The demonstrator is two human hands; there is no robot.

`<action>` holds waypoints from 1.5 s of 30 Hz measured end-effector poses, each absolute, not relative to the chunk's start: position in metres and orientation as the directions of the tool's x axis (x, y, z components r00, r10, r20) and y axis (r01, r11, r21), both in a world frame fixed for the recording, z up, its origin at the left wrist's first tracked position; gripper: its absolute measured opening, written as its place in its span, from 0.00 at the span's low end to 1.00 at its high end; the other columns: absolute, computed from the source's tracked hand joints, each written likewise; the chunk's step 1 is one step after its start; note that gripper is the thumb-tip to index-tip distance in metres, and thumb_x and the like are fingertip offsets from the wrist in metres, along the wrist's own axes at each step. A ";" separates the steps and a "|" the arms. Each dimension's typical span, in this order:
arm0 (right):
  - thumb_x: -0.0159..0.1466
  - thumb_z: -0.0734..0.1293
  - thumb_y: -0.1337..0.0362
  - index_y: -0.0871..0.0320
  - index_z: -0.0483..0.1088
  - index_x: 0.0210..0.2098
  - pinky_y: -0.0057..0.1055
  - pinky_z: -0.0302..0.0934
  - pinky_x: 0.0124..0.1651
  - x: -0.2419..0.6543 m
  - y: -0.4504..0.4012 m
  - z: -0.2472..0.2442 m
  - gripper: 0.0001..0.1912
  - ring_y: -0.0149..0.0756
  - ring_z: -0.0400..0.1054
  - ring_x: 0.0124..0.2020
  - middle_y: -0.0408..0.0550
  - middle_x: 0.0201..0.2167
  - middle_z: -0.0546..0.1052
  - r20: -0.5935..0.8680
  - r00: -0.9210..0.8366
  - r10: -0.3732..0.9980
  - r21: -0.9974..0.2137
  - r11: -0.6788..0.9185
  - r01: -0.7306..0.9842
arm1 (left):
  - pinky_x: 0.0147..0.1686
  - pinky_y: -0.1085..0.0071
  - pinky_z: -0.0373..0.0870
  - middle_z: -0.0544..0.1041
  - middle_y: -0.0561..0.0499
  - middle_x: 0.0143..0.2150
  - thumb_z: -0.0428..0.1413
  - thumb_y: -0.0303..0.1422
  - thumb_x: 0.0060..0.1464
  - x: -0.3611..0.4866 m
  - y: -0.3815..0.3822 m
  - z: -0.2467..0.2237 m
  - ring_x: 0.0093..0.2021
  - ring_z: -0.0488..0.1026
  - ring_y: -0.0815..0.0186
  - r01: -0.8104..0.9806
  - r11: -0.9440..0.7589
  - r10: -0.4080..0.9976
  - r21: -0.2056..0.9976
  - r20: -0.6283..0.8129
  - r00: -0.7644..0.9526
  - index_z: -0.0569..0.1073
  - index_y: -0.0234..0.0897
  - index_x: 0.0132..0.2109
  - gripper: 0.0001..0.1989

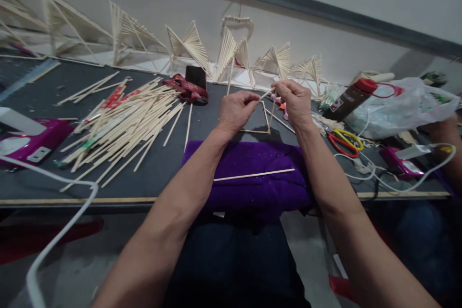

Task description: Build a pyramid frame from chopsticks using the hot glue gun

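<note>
Between my two hands runs a short pale wooden stick [266,94], held near the top of a small stick frame [269,122] on the table. My left hand [236,110] pinches the stick's left end, with thumb and forefinger together. The other end sits in the closed fingertips of my right hand [294,101]. Part of the frame is hidden behind my hands. A folded purple cloth [252,154] lies beneath my forearms at the table edge, with one loose wooden stick [254,174] across it.
Left lies a large pile of wooden sticks [126,130], near a phone [196,77] and magenta device [43,137]. Fan-shaped stick models [189,45] line the wall. Right are a brown bottle [348,98], plastic bag [393,106], scissors [342,147], cables and another person's arm [445,139].
</note>
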State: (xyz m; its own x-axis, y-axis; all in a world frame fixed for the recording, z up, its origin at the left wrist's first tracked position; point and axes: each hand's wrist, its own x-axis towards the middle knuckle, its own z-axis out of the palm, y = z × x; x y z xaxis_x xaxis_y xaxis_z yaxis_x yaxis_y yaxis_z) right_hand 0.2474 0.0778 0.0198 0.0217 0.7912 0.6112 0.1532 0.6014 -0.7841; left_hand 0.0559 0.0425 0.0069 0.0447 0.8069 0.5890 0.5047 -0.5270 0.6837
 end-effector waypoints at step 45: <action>0.62 0.67 0.28 0.42 0.76 0.41 0.43 0.62 0.39 0.255 0.081 0.023 0.27 0.42 0.66 0.35 0.45 0.29 0.78 0.555 -0.068 0.829 -0.758 0.538 0.370 | 0.56 0.62 0.76 0.86 0.49 0.41 0.62 0.26 0.57 0.058 0.049 0.006 0.47 0.82 0.57 0.432 -0.510 0.836 0.744 0.548 0.043 0.85 0.38 0.43 0.09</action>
